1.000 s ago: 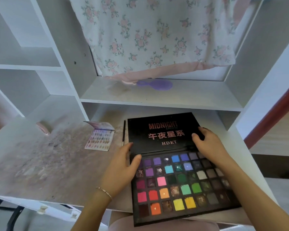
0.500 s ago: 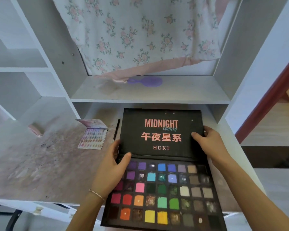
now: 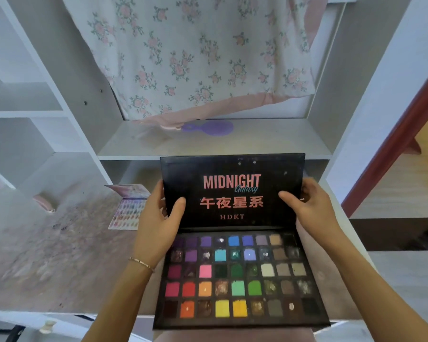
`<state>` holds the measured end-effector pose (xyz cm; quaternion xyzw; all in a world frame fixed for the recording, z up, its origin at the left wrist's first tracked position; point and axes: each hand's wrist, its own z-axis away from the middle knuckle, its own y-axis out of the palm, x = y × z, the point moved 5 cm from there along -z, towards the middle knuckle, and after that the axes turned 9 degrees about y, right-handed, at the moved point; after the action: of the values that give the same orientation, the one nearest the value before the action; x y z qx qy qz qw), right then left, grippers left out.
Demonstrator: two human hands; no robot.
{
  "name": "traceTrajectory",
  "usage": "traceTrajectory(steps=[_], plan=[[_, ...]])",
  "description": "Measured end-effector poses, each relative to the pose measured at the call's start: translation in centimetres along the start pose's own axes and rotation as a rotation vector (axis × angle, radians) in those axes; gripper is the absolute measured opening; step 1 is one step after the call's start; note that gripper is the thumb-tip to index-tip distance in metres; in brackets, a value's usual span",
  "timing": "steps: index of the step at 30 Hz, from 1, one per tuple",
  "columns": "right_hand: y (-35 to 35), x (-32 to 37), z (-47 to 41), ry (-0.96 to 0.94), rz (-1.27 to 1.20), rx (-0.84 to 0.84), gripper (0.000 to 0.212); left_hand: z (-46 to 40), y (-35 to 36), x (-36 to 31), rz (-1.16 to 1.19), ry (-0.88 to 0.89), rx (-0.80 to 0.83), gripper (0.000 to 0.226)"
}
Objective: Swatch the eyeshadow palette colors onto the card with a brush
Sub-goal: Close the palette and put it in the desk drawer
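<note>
Holding the big black eyeshadow palette (image 3: pixel 237 275) open over the near edge of the desk (image 3: pixel 59 255), lid raised toward the shelf. Gripping the lid's left edge with the left hand (image 3: pixel 156 230), thumb curled across the printed inside face, fingers hidden behind. Gripping the lid's right edge with the right hand (image 3: pixel 311 208) the same way, thumb lying beside the printed characters. Showing rows of colour pans below the hinge: purples and blues at the top, pinks, reds, greens and yellows lower down, several worn through. Lying farther left on the stained desk, partly behind the left hand, a smaller open palette (image 3: pixel 129 208). Resting on the shelf above, a purple hairbrush (image 3: pixel 213 128) under a hanging floral cloth (image 3: pixel 203 55). Wearing a thin bracelet (image 3: pixel 141 264) on the left wrist.
</note>
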<state>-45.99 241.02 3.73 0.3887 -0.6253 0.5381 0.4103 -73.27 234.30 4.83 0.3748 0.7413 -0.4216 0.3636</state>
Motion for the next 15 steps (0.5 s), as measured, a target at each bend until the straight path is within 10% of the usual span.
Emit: traceTrajectory(steps=[10, 15], plan=[[-2.0, 2.5, 1.3, -0.148, -0.197, -0.167, 0.019, 0.3, -2.5, -1.2, 0.111, 0.120, -0.208, 0.017], [-2.7, 1.0, 4.6, -0.238, -0.170, 0.012, 0.009, 3.6, -3.1, -0.7, 0.089, 0.126, -0.108, 0.022]])
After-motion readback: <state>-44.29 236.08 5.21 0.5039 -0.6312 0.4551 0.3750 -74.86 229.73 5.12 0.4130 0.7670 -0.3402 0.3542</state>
